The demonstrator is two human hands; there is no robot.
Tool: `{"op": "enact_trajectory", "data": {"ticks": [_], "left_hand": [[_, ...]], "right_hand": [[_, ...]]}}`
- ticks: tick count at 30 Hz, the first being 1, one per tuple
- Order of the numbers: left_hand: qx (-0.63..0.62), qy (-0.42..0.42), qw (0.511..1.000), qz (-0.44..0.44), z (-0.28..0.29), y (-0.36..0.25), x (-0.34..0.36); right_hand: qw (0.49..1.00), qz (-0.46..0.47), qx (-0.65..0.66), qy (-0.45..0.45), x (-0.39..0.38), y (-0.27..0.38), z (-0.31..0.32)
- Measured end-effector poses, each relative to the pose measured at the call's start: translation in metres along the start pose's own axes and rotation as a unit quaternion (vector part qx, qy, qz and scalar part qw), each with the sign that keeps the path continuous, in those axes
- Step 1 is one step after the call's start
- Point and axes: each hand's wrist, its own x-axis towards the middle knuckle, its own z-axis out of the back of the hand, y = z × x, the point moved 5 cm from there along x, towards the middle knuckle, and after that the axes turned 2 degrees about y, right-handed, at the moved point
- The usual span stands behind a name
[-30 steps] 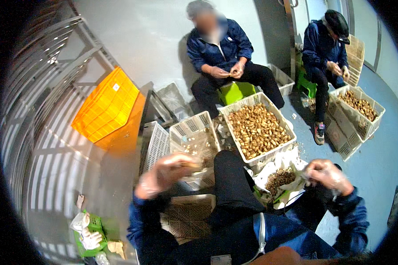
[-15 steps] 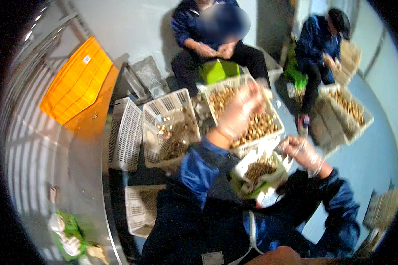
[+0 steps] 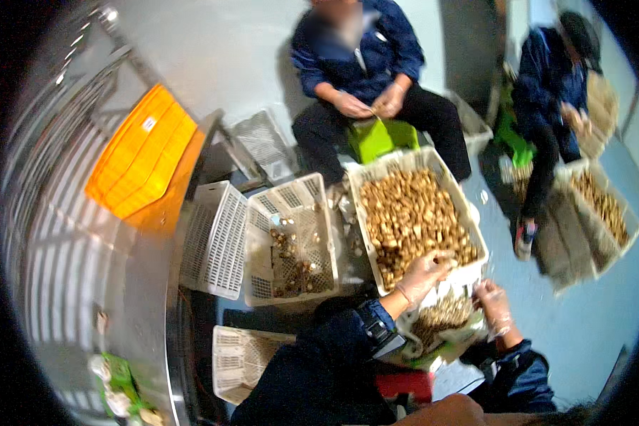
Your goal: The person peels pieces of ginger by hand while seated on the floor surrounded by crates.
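My left hand [image 3: 424, 278], in a clear glove, is at the near edge of a white crate [image 3: 363, 241] full of brown pieces [image 3: 412, 206], perhaps mushrooms. Its fingers are closed on what looks like one brown piece. My right hand [image 3: 491, 307], also gloved, has bent, closed fingers beside a bag-lined container [image 3: 444, 314] of small brown and pale bits, just below the crate. What it holds is too blurred to name.
A sparsely filled crate [image 3: 255, 277], an upright crate [image 3: 213, 241] and a lower crate [image 3: 227, 362] are at left, beside a steel bench [image 3: 142, 298] with an orange crate [image 3: 138, 153]. Two seated co-workers [image 3: 394, 42] [image 3: 536, 78] work opposite; another filled crate [image 3: 632, 231] is at right.
My left hand rose from the left over the filled crate, then came back to its near edge at right. My right hand has shifted inward. The view has shifted, and the crates appear displaced.
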Motion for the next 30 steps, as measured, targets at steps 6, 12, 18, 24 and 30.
{"op": "enact_trajectory", "data": {"ticks": [6,12,18,24,30], "left_hand": [[-0.022,0.047,0.999,0.010,-0.011,0.015,-0.035],[0.014,0.050,0.998,0.021,-0.032,0.011,-0.029],[-0.040,0.069,0.996,0.040,-0.039,0.008,-0.028],[-0.050,0.079,0.993,0.068,-0.031,0.025,-0.028],[0.102,0.048,0.989,-0.091,-0.027,0.021,-0.025]], "right_hand": [[0.997,0.063,0.029,-0.023,-0.030,0.007,0.001],[0.988,0.086,0.112,-0.061,-0.031,-0.018,0.011],[0.984,0.122,0.126,-0.035,-0.023,-0.003,0.007],[0.982,0.122,0.142,-0.005,-0.018,0.001,-0.002],[0.981,0.157,0.113,0.001,-0.014,0.011,-0.006]]}}
